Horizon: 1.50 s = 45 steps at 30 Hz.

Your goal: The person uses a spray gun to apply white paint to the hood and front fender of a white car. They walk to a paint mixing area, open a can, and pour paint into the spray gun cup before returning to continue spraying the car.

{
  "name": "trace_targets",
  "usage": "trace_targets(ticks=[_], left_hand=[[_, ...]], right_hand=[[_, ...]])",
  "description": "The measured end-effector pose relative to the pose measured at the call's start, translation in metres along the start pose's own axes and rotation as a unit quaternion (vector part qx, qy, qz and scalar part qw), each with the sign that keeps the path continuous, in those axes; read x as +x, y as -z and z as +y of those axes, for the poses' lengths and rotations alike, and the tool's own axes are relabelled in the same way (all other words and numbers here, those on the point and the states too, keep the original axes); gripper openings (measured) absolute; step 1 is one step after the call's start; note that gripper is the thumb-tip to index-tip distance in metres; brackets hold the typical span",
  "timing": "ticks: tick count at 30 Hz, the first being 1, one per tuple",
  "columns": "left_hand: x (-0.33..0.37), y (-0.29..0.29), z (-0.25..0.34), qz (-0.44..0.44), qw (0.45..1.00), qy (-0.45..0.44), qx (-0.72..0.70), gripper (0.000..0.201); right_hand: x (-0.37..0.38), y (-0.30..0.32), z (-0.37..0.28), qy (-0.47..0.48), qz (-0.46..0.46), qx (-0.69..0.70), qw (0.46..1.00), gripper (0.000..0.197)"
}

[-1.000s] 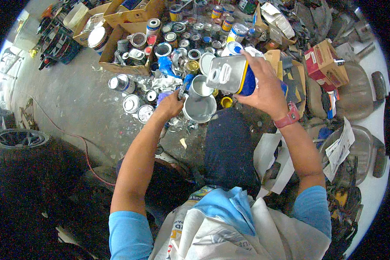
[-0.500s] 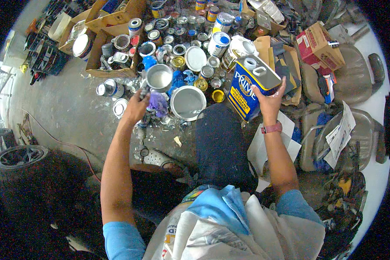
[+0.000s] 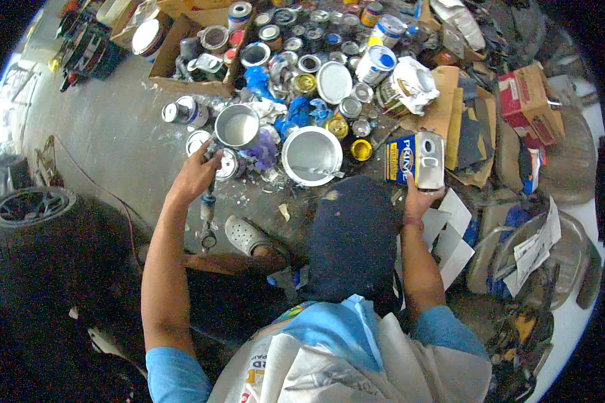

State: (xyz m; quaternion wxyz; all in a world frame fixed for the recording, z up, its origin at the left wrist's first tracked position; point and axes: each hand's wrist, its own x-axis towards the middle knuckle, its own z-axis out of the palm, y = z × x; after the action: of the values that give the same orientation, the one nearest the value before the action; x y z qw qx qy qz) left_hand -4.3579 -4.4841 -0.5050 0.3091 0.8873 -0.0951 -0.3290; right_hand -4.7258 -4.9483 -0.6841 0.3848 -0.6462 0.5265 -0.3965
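Note:
My left hand (image 3: 193, 176) is closed around a spray gun (image 3: 209, 211) with a hanging gauge. Its round metal cup (image 3: 237, 125) is uncovered, and pale liquid shows inside. On the right, my right hand (image 3: 421, 196) grips a rectangular blue and yellow metal can (image 3: 402, 161) from its near side. That can is tipped, its silver top with spout and handle turned to the right. Between the hands a wide white pail (image 3: 312, 156) stands on the floor with a whitish inside. Crumpled purple cloth or paper (image 3: 265, 151) lies beside the cup.
Many small paint cans crowd the floor ahead, with a white lid (image 3: 334, 82) and blue crumpled gloves (image 3: 297, 115) among them. A cardboard box (image 3: 212, 87) of cans stands far left. Chairs (image 3: 544, 242) line the right; a tyre (image 3: 44, 232) lies left. A hose (image 3: 104, 198) crosses the floor.
My right hand has lowered the can toward me and turned it, so its top points right. The spray gun has shifted left, away from the pail, still in my left hand.

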Motion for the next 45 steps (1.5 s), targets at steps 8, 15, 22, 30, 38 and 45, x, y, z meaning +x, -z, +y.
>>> trace_targets(ticks=[8,15,22,30,38,45], left_hand=[[-0.003,-0.007,0.019,-0.048,0.998,0.012,0.046,0.076],[-0.003,-0.011,0.033,-0.069,0.997,0.001,0.027,0.072],[0.001,-0.007,0.027,-0.079,0.996,0.017,0.031,0.073],[0.002,-0.011,0.022,-0.034,0.995,-0.051,0.078,0.077],[0.002,-0.011,0.026,-0.036,0.993,-0.066,0.091,0.081],[0.010,-0.020,0.020,0.008,0.993,-0.092,0.072,0.074]], right_hand=[[-0.048,-0.039,0.017,-0.129,-0.455,0.190,0.861,0.096],[-0.054,-0.105,-0.076,-0.038,-0.680,-0.009,0.732,0.051],[-0.058,-0.105,-0.146,0.047,-0.503,-0.028,0.863,0.023],[0.008,-0.042,-0.222,0.146,-0.275,-0.081,0.947,0.028],[-0.001,0.000,-0.257,0.264,-0.421,0.015,0.868,0.018],[-0.016,0.004,-0.334,0.233,-0.255,0.038,0.938,0.023]])
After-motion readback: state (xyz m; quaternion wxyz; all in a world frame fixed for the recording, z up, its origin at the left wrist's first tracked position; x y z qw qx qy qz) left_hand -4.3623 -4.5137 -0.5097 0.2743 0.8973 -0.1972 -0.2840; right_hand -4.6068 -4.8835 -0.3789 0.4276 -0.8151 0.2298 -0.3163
